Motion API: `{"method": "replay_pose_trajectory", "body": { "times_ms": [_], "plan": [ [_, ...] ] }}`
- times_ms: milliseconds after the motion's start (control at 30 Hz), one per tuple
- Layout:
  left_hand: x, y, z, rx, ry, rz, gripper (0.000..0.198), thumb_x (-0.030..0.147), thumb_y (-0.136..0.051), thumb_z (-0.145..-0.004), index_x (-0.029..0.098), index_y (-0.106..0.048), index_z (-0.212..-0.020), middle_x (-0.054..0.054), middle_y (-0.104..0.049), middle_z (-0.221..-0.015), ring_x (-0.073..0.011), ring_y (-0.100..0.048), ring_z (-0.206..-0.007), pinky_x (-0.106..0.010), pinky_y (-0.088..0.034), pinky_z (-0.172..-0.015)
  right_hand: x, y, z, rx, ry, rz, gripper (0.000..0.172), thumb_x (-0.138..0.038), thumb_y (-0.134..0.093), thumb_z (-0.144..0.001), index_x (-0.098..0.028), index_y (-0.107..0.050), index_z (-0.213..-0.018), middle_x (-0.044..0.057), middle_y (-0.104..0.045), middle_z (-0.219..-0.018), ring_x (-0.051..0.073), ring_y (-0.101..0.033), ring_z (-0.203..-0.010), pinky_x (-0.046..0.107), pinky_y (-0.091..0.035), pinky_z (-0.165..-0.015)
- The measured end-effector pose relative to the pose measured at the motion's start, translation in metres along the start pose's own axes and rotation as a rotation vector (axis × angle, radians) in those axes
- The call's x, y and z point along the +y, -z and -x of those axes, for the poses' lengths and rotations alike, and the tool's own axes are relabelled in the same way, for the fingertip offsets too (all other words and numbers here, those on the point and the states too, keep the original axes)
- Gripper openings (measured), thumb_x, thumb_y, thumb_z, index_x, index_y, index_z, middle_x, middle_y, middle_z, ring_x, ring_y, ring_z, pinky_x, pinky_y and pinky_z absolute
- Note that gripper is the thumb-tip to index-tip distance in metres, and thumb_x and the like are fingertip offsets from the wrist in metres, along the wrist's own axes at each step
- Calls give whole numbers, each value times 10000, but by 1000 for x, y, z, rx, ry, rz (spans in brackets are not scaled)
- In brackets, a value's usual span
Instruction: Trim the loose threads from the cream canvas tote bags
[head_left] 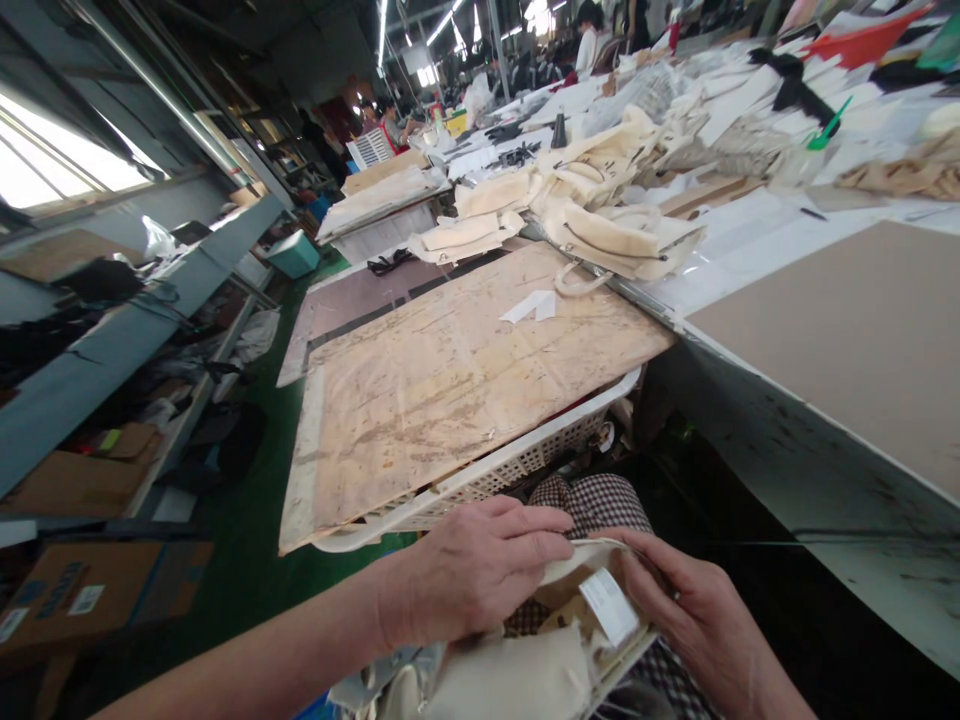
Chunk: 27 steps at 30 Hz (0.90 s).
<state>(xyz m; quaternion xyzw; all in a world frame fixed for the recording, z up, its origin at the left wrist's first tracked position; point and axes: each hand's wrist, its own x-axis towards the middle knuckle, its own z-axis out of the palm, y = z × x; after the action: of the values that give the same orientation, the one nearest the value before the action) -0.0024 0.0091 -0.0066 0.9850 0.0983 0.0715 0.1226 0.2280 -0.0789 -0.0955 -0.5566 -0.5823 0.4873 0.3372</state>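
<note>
We are holding a cream fabric piece (517,675) low over our lap, at the near side of the scene. It is looking soft and creased, gaping open at the top with its tan inside showing, and a white label (609,605) is sitting inside toward the right. Our left hand (469,570) is bending its fingers close together over the left part of the opening; its thumb is hidden, so we cannot tell whether it is pinching. Our right hand (694,610) is pinching the right rim. Checked cloth (607,495) is covering our lap beneath.

Just beyond, a scuffed board (465,370) is lying across a white basket (517,470), whose near rim is running close to our left fingers. On the right, a table (810,490) is slanting its long edge toward us, leaving a dark gap beside our right hand. On the left, we are having wider room over the green floor (247,560). Farther off, cream fabric pieces with zips (600,180) are overhanging the table edge.
</note>
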Motion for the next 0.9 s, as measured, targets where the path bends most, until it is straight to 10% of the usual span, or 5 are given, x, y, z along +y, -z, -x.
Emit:
{"method": "replay_pose_trajectory", "body": {
  "times_ms": [400,633,900],
  "plan": [
    [-2,-7,-8,-264,-6,-79,205,174,-525,-941,209,-666,-1085,66,-305,-1564,-294,-126,-1464,-483,-215,-1158,-12,-4,-3,9,27,44,353,-387,-433,-967,-209,-675,-1151,54,-743,-1069,164,-701,-851,225,-544,-809],
    [-13,1,-11,-422,34,68,167,169,-731,-724,155,-676,-881,-139,-362,-1522,-348,-297,-1409,-481,-349,-1098,-16,-4,-4,38,33,57,330,-361,-445,-958,-230,-692,-1133,32,-755,-1011,167,-708,-864,205,-545,-764],
    [2,24,2,-240,334,302,118,117,-583,-809,177,-684,-809,-81,-569,-1365,-258,-558,-1212,-403,-432,-1048,-8,0,-1,46,-22,23,354,-433,-455,-951,-242,-685,-1141,8,-751,-887,157,-693,-740,177,-534,-624]
  ]
}}
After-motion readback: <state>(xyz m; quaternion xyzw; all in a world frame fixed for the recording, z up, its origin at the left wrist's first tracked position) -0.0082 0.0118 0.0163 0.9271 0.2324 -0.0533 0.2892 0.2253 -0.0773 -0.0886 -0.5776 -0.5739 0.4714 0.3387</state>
